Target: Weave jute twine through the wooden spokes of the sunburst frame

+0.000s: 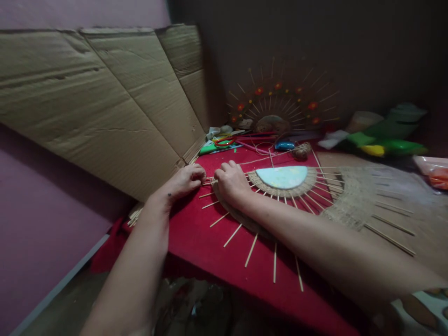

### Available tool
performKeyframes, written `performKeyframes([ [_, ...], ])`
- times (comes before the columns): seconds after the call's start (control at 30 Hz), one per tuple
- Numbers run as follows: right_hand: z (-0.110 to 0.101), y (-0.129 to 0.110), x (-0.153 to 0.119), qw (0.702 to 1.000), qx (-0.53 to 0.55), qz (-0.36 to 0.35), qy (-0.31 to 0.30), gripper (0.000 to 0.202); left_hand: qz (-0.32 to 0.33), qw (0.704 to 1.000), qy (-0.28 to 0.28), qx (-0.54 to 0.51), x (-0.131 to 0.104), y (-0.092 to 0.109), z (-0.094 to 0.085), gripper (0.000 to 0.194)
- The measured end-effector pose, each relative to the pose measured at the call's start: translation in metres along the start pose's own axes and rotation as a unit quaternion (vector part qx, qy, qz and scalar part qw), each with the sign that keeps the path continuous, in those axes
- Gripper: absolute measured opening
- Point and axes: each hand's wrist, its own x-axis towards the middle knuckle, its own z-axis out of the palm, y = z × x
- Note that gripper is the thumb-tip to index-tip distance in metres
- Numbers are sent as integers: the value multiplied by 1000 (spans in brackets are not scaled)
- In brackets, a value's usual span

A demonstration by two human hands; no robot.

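A half-round fan of thin sticks woven with twine (353, 198) lies on the red cloth, its sticks spreading toward the front edge. At its centre is a pale blue half disc (283, 177) with a woven border. My left hand (191, 178) is closed at the fan's left end, fingers pinched around the tip of a stick. Just right of it, my right hand (231, 181) is closed on the left end of the woven band; its fingertips are partly hidden. A strand of twine runs from near my right hand to a twine ball (301, 150).
Folded cardboard (140, 93) leans at the left. Behind the fan lie scissors (224, 141) and a blue object (284, 145). A flowered stick fan (276, 105) stands against the back wall. Green and yellow packets (388, 145) sit at the right, on the red-covered table (206, 238).
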Motion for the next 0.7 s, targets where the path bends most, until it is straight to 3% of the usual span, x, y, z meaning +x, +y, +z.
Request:
performKeyframes([
  [0.17,1,-2,-3,997,-3,-57,60,24,-2,1000,-11,9,-3,0,-1,15],
  [0.33,1,-2,-5,994,28,-100,32,26,-9,1000,-13,15,-5,0,-2,16],
  [0.53,-1,0,-5,997,68,5,31,19,-19,1000,-17,14,-7,0,-3,20],
  [0.7,-3,-1,-7,995,85,48,14,19,-37,999,-19,7,-9,-2,-2,22],
])
